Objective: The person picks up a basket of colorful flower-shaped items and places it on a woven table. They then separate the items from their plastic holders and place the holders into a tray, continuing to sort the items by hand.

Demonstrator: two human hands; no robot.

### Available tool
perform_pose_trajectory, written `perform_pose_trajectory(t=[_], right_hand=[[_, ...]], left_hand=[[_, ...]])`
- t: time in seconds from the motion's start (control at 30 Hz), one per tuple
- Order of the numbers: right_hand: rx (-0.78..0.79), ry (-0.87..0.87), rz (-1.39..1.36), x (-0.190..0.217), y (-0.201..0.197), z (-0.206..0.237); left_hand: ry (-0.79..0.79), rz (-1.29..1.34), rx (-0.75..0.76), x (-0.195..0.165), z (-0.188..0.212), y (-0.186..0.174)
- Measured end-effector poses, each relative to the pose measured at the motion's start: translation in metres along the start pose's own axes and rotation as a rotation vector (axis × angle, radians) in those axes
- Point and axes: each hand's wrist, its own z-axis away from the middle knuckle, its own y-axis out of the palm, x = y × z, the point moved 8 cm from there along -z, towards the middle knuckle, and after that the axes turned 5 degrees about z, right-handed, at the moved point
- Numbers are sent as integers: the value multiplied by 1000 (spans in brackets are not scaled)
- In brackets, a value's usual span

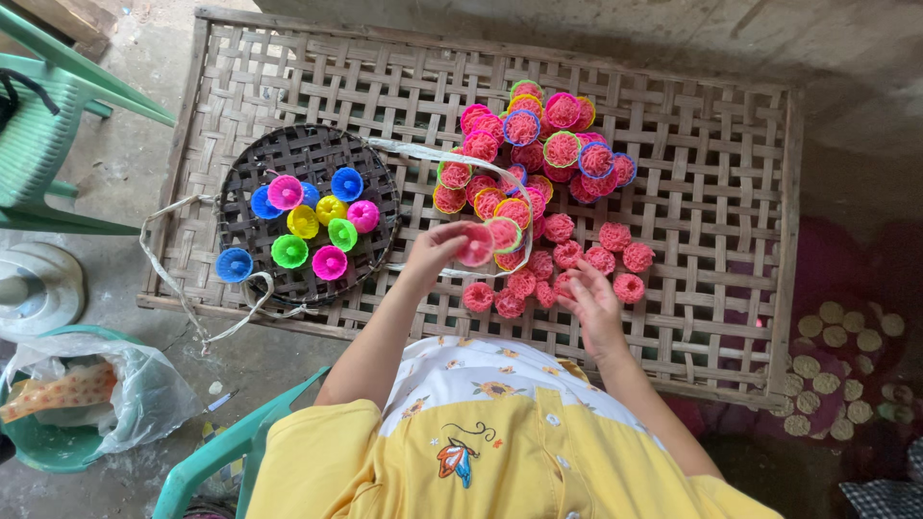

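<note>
Pink is what fills most of the woven bamboo tray (731,240) before me: small round lacy cakes, some bare, some sitting in coloured plastic ring moulds. My left hand (435,246) is raised over the middle of the tray, and its thumb and fingertips pinch one pink cake (475,244) by its edge, holding it on its side just above the weave. Touching that cake on its right is a cake in a green-rimmed mould (503,234). My right hand (590,300) lies low near the tray's front edge, fingers loosely spread and resting among the bare pink cakes (577,259) scattered there; it grips nothing that I can see. Farther back on the tray rises a heap of cakes in moulds (538,144) with rims of yellow, blue, green and pink. Toward the tray's left end sits a dark round basket (308,154) holding empty moulds (317,221) in blue, pink, yellow and green. A clear plastic strip (452,154) curves from the basket around the heap. Beyond the tray's left side stands a green plastic chair (38,144).
</note>
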Motion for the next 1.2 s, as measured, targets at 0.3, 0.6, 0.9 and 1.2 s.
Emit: perform_pose_trajectory(t=[0.3, 0.6, 0.9, 1.2], right_hand=[[242, 385, -198, -35, 61, -5], [20, 330, -157, -54, -5, -14], [260, -129, 98, -5, 69, 3], [78, -897, 983, 85, 109, 57]], left_hand=[[-163, 59, 45, 40, 15, 37], [419, -350, -1126, -98, 60, -180], [-227, 147, -56, 40, 22, 29], [-466, 532, 232, 77, 38, 96]])
